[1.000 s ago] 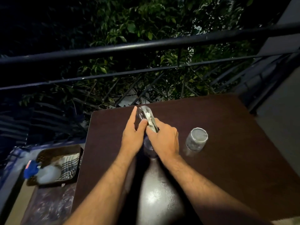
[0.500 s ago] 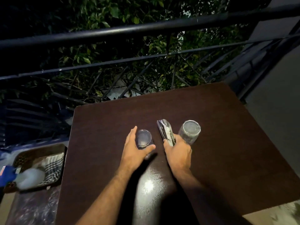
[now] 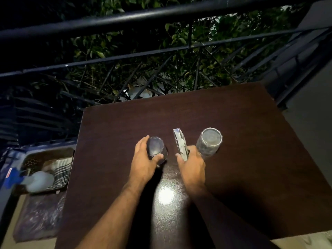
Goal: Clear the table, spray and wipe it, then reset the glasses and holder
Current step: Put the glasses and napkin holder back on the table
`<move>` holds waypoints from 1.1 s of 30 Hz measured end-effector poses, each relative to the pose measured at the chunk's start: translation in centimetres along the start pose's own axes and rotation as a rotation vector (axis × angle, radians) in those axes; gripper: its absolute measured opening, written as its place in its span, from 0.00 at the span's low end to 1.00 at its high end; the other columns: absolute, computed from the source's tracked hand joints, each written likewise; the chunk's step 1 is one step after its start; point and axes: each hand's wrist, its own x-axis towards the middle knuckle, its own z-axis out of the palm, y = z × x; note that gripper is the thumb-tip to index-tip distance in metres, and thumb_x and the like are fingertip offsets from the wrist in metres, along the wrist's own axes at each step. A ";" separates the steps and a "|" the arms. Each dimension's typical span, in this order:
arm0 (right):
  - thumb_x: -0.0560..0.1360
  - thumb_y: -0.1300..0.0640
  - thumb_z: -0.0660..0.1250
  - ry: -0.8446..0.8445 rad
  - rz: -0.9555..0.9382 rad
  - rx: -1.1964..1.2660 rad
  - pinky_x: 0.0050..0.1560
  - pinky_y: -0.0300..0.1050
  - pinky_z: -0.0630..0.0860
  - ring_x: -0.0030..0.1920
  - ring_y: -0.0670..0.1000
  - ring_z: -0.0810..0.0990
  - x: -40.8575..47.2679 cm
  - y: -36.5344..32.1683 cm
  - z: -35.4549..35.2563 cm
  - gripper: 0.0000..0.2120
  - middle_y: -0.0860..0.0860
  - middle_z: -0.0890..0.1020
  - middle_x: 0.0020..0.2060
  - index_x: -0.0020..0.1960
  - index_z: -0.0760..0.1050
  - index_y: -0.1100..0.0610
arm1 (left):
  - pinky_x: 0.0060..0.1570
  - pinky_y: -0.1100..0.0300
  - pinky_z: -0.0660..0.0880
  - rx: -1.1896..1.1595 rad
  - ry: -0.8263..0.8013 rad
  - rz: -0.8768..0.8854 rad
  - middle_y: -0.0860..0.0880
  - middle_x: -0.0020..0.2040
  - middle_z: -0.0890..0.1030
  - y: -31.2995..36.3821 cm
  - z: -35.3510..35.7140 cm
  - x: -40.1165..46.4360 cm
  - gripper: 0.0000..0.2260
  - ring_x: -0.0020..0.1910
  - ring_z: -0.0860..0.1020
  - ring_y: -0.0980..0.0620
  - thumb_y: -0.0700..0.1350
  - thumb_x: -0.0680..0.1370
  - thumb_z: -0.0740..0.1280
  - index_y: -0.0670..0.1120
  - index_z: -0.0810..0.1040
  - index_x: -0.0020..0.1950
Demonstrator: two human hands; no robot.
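1. The left hand (image 3: 143, 159) wraps the near glass (image 3: 156, 147), inverted on the table (image 3: 251, 177), left of the holder (image 3: 180, 143).
2. The right hand (image 3: 192, 168) pinches the holder; the second glass (image 3: 209, 142) stands just right of it.
3. Risk: the right knuckles, nearly touching that glass, could tip it.

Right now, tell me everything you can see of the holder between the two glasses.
The holder is a thin, shiny, metal-looking piece with pale napkin-like sheets showing in it. It stands on edge on the dark table, narrow side toward the camera, leaning slightly left. It sits between the two upturned glasses, apart from both. The right hand grips its near end, fingers either side. Its base is hidden.
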 end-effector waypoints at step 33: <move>0.69 0.56 0.76 -0.047 -0.133 0.062 0.70 0.50 0.72 0.68 0.52 0.72 7.0 3.5 -6.0 0.39 0.47 0.64 0.70 0.74 0.63 0.38 | 0.59 0.64 0.67 -0.084 0.017 -0.067 0.54 0.67 0.71 0.0 1.0 1.2 0.42 0.58 0.73 0.57 0.51 0.64 0.81 0.58 0.65 0.74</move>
